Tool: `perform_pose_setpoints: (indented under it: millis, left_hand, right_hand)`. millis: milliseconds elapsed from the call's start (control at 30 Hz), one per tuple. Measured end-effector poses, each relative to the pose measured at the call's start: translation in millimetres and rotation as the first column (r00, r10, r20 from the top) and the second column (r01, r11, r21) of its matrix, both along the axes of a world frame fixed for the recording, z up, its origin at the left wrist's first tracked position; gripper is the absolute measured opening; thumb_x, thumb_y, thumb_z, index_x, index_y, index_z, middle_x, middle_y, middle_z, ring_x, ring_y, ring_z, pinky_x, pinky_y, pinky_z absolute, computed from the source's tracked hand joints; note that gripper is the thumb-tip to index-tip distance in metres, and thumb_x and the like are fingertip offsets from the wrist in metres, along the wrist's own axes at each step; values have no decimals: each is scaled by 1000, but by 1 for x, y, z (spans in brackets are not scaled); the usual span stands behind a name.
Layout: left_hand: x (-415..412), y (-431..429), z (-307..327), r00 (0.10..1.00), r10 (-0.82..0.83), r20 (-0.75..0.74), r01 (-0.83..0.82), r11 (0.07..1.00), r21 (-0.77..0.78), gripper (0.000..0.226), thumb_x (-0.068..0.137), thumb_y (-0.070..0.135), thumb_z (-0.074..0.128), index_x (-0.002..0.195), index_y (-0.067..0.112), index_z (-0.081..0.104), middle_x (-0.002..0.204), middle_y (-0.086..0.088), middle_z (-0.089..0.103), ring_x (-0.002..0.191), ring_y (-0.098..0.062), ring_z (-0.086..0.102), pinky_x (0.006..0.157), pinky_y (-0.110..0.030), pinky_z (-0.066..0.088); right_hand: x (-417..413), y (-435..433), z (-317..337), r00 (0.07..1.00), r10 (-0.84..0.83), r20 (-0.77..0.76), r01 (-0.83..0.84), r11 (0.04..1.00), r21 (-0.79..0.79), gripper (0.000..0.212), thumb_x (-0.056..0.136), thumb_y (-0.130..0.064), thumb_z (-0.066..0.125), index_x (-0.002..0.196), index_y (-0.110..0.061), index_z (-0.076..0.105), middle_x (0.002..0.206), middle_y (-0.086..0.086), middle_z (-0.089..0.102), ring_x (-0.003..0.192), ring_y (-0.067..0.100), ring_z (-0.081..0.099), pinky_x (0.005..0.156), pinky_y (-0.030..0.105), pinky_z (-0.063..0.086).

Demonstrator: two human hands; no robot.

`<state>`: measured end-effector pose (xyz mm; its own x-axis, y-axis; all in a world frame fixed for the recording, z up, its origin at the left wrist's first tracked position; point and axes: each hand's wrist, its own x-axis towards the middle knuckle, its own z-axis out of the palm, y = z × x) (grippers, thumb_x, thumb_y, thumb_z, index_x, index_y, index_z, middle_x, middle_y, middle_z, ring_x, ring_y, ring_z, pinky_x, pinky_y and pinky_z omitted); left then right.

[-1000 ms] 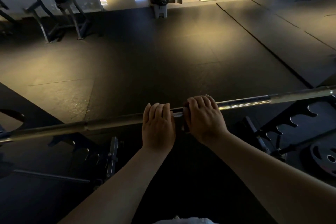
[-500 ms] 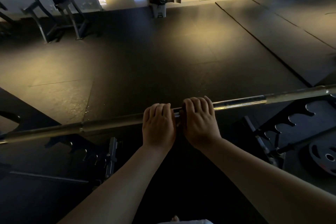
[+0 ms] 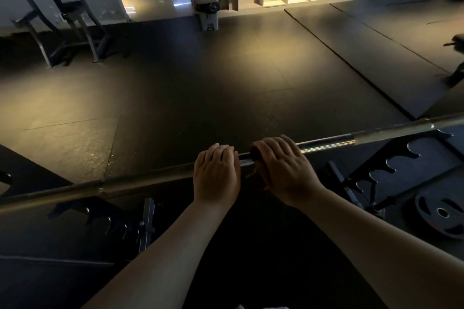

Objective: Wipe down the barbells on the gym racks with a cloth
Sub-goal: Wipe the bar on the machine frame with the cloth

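Centre frame: one barbell point(image 3: 140, 182) spans width. L hand point(image 3: 217, 173) curled over it, R hand point(image 3: 283, 168) clamps one dark cloth point(image 3: 256, 158) (newly visible) on bar; hands now slightly apart. One plate point(image 3: 442, 213) lower right.

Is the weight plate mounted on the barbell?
No: the weight plate sits low on the right, apart from the barbell, whose visible sleeves are bare.

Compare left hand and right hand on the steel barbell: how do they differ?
The left hand grips the bare silver steel barbell; the right hand grips it through a dark reddish cloth. The left hand points straight ahead; the right hand angles inward. Both curl overhand over the bar, side by side.
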<state>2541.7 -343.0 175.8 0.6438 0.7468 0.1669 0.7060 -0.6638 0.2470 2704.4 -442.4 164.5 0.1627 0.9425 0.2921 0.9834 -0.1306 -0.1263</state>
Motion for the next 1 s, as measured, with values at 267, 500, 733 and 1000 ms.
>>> perform_pose_setpoints:
  millis: [267, 500, 733, 1000]
  left_hand:
    - [8, 3, -5, 1000, 20, 0, -20, 1000, 2, 32, 105, 33, 41, 127, 18, 59, 139, -2, 59, 141, -19, 43, 120, -38, 29]
    - [6, 2, -10, 998, 11, 69, -15, 998, 58, 42, 103, 35, 33, 121, 14, 65, 128, -5, 67, 132, -21, 54, 113, -43, 40]
    - [5, 3, -11, 999, -1, 35, -1, 998, 57, 46, 103, 36, 30, 125, 15, 64, 133, -4, 65, 135, -21, 51, 117, -43, 35]
    - [6, 5, -17, 998, 1, 57, -6, 995, 96, 44, 104, 36, 33, 122, 13, 67, 126, -5, 69, 127, -22, 58, 110, -45, 43]
  right_hand:
    - [-32, 9, -2, 986, -149, -70, 147, 988, -37, 63, 95, -53, 36, 140, -11, 50, 140, 11, 53, 141, 33, 41, 126, 58, 8]
    - [-2, 0, 2, 974, -209, -81, 213, 977, 35, 50, 104, -45, 25, 130, -14, 55, 128, 7, 59, 130, 27, 51, 127, 52, 12]
    - [-10, 3, -5, 999, -44, 7, 44, 999, -6, 52, 100, -48, 45, 141, -16, 49, 139, 6, 55, 137, 28, 47, 126, 57, 16]
    - [-5, -9, -15, 949, -279, -149, 289, 956, 51, 55, 105, -41, 25, 146, -9, 42, 152, 14, 43, 153, 34, 22, 128, 51, 6]
